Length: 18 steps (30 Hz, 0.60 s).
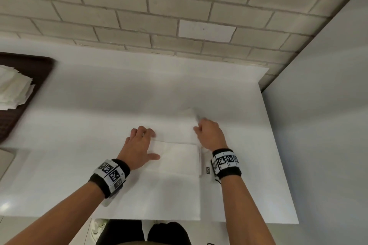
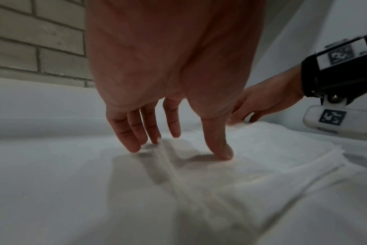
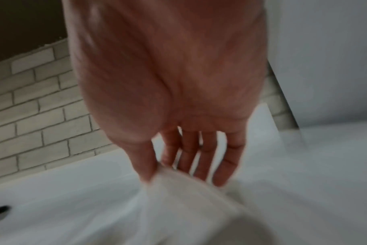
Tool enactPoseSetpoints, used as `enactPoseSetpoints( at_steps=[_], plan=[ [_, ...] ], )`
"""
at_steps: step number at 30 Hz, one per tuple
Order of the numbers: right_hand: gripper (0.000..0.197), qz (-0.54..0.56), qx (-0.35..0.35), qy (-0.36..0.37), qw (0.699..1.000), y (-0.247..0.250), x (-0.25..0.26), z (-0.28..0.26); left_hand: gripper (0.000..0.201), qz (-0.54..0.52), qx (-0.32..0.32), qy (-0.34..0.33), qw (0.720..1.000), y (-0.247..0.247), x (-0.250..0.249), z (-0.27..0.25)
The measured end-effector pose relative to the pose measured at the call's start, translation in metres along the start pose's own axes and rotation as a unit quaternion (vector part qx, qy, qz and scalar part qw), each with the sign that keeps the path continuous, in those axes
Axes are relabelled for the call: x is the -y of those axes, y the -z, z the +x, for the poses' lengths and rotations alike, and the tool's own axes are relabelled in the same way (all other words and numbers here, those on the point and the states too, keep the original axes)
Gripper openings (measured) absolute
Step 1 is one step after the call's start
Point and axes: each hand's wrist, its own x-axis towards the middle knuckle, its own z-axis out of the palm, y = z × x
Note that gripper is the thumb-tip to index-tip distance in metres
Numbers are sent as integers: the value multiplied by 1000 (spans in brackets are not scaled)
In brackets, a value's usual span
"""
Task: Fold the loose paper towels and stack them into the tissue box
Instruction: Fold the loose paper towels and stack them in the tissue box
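A white paper towel [image 1: 175,157] lies partly folded on the white table [image 1: 99,105], in front of me. My left hand [image 1: 143,139] rests flat on the towel's left part, its fingers straight and its thumb [image 2: 222,149] pressing down on the towel [image 2: 262,162]. My right hand [image 1: 205,129] is at the towel's right far edge. In the right wrist view, which is blurred, the right hand [image 3: 157,169] pinches a lifted edge of the towel [image 3: 189,199] between thumb and forefinger. A stack of folded white towels [image 1: 14,89] sits in a dark brown container [image 1: 37,77] at far left.
A brick wall [image 1: 159,6] runs along the table's far edge. A plain grey wall [image 1: 318,125] stands along the table's right edge. The table's front edge [image 1: 159,221] is close to my body. A pale object [image 1: 6,161] shows at the left border.
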Motion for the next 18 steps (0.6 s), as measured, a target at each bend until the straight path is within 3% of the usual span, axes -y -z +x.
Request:
enactPoseSetpoints(
  at_steps=[2, 3, 5, 7, 10, 13, 16, 18],
  plan=[
    [18, 84, -75, 84, 990, 25, 8, -13, 81, -82, -47, -29, 995, 14, -7, -2],
    [15, 125, -76, 139, 979, 39, 17, -24, 83, -147, -75, -45, 985, 23, -13, -2],
    [20, 180, -6, 242, 954, 63, 42, -49, 90, -270, -104, -61, 955, 46, -26, -4],
    [36, 203, 73, 296, 930, 79, 63, -71, 94, -406, -67, -61, 909, 68, -37, -5],
    [56, 254, 136, 273, 918, 84, 71, -85, 83, -554, 32, -47, 831, 89, -41, -9],
    [66, 269, 120, 188, 937, 63, 57, -77, 77, -506, 0, -40, 862, 85, -34, -15],
    [51, 255, 90, 111, 956, 26, 32, -65, 71, -461, -16, -4, 887, 57, -17, -16],
    [40, 235, 85, 80, 965, 3, 19, -65, 60, -392, -42, 15, 919, 37, -6, -14]
  ],
)
